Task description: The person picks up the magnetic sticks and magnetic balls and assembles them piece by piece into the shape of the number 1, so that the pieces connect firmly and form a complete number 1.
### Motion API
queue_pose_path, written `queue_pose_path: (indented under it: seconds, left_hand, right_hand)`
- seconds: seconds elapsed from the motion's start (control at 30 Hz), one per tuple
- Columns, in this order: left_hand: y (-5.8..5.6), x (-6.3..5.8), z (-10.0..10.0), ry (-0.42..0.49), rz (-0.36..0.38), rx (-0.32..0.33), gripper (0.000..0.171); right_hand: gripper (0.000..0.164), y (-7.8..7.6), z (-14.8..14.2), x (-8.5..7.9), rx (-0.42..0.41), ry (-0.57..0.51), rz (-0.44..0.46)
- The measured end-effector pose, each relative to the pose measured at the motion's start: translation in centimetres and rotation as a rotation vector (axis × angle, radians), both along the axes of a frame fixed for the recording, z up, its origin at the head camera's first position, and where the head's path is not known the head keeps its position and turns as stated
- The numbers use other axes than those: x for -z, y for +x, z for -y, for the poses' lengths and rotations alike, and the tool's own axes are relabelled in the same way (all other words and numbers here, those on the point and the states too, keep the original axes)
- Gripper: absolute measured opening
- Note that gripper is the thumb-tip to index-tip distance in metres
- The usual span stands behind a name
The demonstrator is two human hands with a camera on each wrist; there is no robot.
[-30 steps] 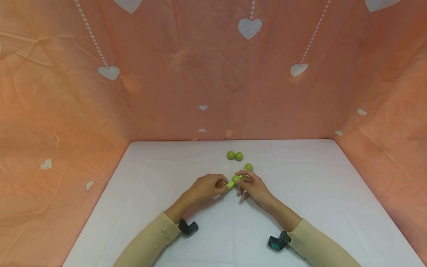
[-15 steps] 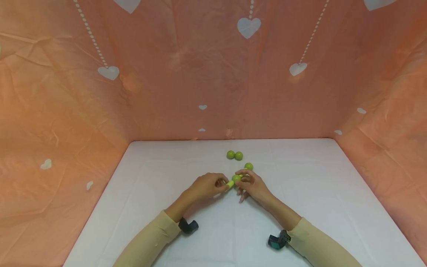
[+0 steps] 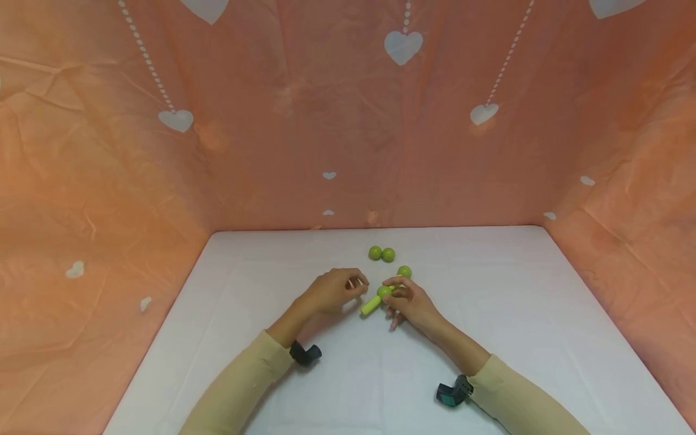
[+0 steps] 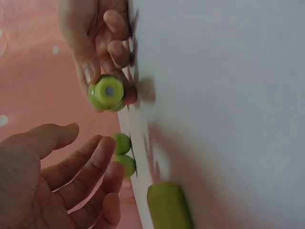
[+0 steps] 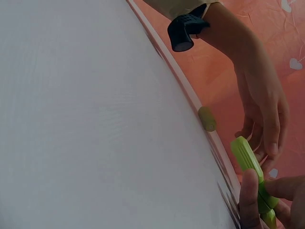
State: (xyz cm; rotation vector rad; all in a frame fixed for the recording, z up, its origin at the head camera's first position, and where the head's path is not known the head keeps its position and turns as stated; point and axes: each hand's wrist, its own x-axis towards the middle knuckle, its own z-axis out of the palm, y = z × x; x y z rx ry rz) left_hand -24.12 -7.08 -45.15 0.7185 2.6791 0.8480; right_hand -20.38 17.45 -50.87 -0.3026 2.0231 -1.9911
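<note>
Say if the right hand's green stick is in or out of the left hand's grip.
Out: the left wrist view shows the left hand apart from the green stick; the right hand alone holds it.

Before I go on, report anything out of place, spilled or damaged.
Nothing looks spilled or damaged. One mild oddity: a loose green stick on the white table in both wrist views, apart from the stick-and-ball piece the right hand holds; the head view doesn't show it, perhaps hidden by the left hand.
</note>
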Motion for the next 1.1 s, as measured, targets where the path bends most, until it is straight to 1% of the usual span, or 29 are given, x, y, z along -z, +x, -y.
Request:
queue_pose_path:
  seconds: [0.13, 0.3, 0.37, 0.6, 0.77, 0.93, 1.1]
  left_hand:
    - [-0.9, -0.2, 0.0, -0.006, -0.001, -0.008, 0.022]
    - [-2.3, -0.5, 0.1, 0.041, 0.033, -0.008, 0.021]
    - [-2.8, -0.5, 0.0, 0.054, 0.033, -0.002, 0.020]
    - [-4.4, -0.2, -0.2, 0.037, 0.002, -0.014, 0.020]
    - [-5.1, 0.0, -0.4, 0.036, -0.001, -0.044, 0.020]
    - [-5.9, 0.2, -0.8, 0.036, -0.028, -0.076, 0.023]
    - [-6.9, 0.3, -1.3, 0.032, -0.054, -0.079, 0.029]
  right_hand:
    - [0.046, 0.0, 0.0, 0.0, -0.002, 0.015, -0.002]
    - [0.047, 0.0, -0.1, 0.2, -0.005, 0.023, -0.004]
    - [0.047, 0.0, -0.1, 0.2, -0.006, 0.019, -0.002]
    - [0.047, -0.1, -0.1, 0.3, -0.008, 0.004, -0.003]
    - [0.047, -0.1, -0.1, 0.4, 0.001, 0.010, 0.004]
    - [0.047, -0.1, -0.1, 0.2, 0.007, 0.019, 0.010]
    - [0.047, -0.1, -0.1, 0.1, 0.003, 0.019, 0.013]
